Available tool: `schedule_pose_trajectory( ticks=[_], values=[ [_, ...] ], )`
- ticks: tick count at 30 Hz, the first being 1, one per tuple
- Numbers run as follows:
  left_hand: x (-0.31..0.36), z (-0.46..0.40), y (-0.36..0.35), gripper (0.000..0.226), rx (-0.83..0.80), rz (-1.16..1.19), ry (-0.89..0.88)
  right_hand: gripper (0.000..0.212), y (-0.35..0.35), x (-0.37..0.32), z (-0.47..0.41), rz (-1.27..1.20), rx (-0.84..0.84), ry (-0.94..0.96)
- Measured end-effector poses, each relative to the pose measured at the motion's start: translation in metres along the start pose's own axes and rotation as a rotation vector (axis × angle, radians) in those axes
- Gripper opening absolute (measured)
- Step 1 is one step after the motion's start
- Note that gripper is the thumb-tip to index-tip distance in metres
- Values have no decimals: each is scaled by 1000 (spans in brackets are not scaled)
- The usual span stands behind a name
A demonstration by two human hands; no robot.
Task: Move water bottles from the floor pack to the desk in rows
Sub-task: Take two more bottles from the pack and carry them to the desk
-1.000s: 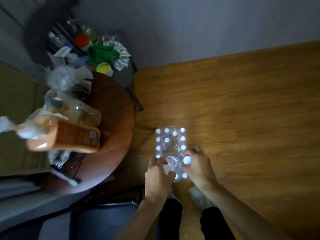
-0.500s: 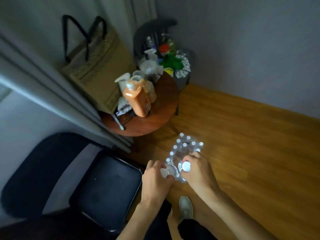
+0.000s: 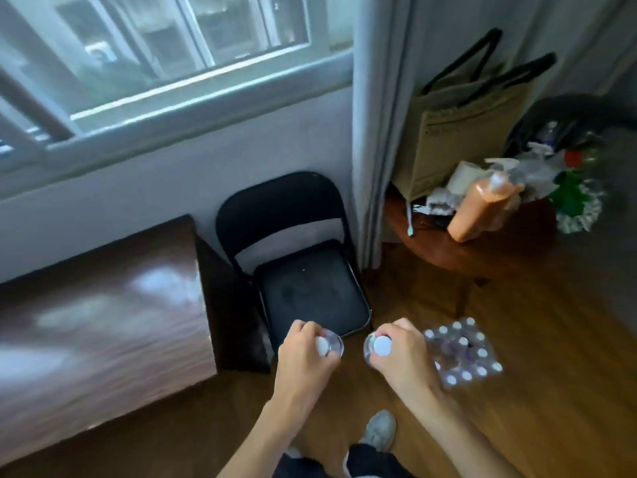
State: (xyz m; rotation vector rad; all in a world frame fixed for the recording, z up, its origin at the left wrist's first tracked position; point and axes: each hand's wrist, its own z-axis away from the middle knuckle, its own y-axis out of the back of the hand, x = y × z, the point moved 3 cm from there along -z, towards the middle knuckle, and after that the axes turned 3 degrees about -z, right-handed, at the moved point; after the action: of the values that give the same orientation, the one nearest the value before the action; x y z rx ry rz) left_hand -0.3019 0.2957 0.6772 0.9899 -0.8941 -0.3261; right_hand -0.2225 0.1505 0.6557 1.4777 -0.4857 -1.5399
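Daylight from the window [image 3: 165,46] above and ahead of my hands is the only visible light source, leaving the room dim. It throws smeared white glare across the desk [image 3: 103,305] left of my left hand [image 3: 303,360]. Motion blur softens everything, most of all the clutter far right. The wide lens bends the window frame and curtain [image 3: 375,132].

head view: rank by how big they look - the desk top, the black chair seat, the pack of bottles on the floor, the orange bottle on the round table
1. desk top, by far the largest
2. black chair seat
3. pack of bottles
4. orange bottle

The last two look close in size; the orange bottle stands farther from the camera, so that order is unsure.
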Motion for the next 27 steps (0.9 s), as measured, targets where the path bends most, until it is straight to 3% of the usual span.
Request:
schedule_pose_trajectory(
  ticks=[13, 27],
  values=[
    [-217, 74, 142, 19, 293, 81, 231, 19, -106, -208, 78, 3, -259, 350],
    [-405, 150, 238, 25, 497, 198, 588, 17, -255, -393, 176, 128, -576, 689]
  ],
)
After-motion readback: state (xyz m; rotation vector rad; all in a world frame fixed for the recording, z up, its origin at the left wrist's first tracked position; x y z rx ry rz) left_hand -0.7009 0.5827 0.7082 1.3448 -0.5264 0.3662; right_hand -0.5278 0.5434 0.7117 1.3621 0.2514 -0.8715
